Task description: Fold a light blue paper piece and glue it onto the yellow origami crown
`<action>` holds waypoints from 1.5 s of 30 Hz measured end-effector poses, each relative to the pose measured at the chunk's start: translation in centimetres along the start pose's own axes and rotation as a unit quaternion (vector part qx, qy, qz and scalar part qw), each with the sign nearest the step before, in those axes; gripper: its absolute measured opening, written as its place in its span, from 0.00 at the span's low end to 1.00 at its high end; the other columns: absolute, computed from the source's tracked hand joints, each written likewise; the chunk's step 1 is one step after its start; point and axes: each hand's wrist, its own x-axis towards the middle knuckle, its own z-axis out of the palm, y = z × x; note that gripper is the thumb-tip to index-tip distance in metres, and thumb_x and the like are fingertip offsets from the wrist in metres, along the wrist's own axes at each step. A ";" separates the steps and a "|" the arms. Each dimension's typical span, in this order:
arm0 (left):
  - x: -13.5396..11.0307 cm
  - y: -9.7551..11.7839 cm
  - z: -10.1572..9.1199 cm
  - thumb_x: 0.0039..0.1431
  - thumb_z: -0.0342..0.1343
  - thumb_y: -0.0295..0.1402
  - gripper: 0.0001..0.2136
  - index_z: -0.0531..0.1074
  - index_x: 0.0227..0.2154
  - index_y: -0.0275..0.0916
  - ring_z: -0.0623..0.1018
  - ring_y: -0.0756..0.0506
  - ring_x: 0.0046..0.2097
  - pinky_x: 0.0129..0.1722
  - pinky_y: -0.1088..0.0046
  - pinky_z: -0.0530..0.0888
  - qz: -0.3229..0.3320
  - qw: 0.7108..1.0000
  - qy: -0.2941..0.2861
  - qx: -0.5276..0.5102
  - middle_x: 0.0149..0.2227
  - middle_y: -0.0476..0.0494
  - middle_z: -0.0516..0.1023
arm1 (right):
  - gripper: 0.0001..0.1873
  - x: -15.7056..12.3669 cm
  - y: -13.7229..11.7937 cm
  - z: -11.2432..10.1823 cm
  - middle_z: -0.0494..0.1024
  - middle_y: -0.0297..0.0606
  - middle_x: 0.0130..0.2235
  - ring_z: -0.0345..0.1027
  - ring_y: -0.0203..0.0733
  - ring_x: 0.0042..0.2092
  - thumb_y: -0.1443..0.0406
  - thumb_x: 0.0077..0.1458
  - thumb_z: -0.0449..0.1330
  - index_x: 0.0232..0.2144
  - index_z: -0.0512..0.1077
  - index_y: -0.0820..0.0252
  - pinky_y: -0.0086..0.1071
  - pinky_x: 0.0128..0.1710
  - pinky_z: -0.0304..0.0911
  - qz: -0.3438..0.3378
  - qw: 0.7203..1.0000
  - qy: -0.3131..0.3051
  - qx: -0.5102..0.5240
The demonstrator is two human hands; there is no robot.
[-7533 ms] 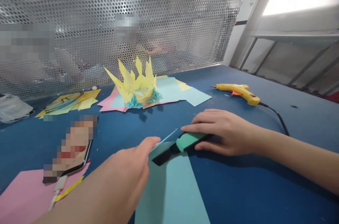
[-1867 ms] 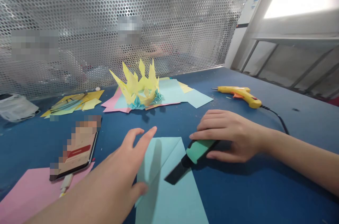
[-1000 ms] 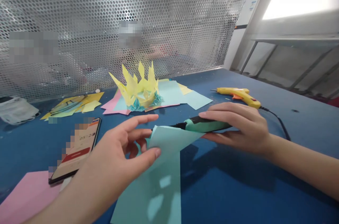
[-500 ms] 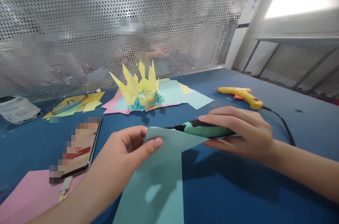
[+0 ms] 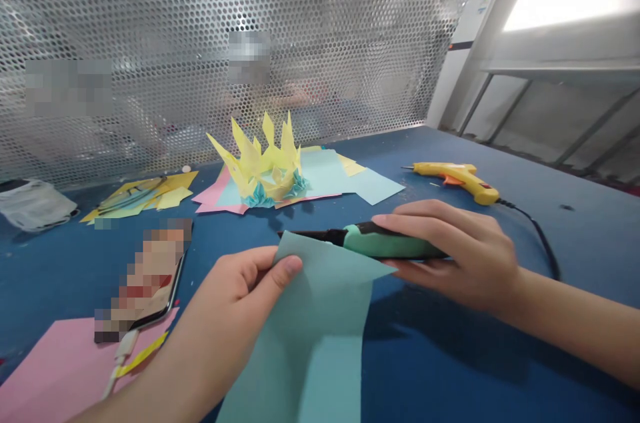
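Observation:
In my right hand (image 5: 450, 253) is a pair of scissors (image 5: 383, 243) with green-and-black handles and dark blades, seen edge-on and pointing left. The blades lie along the upper edge of a light blue paper sheet (image 5: 320, 316), partly hidden behind it. A pointed flap of the sheet reaches right, beneath the handles. My left hand (image 5: 255, 289) pinches the paper's upper left corner between thumb and fingers, close to the blade tips. The rest of the sheet hangs down toward the bottom of the view.
A yellow paper crown (image 5: 267, 166) with blue trim stands on stacked coloured paper (image 5: 375, 188). Right of it lies a yellow glue gun (image 5: 450, 176) with a black cord. A phone (image 5: 150, 283) with a cable overlaps pink paper (image 5: 50, 363) at left. Perforated metal (image 5: 350, 29) walls the back.
The paper's upper part has tilted and its lower part has swung right. My left hand has shifted slightly left and down. A yellow strip by the phone cable shows more now.

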 end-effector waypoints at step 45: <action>1.7 0.7 -1.5 0.58 0.57 0.36 0.11 0.66 0.23 0.40 0.65 0.55 0.25 0.21 0.84 0.65 -0.020 0.947 0.214 -0.237 0.25 0.56 0.66 | 0.14 0.8 -0.3 0.3 0.79 0.34 0.31 0.74 0.42 0.33 0.63 0.53 0.61 0.43 0.71 0.57 0.35 0.34 0.70 0.355 0.903 -0.072 0.232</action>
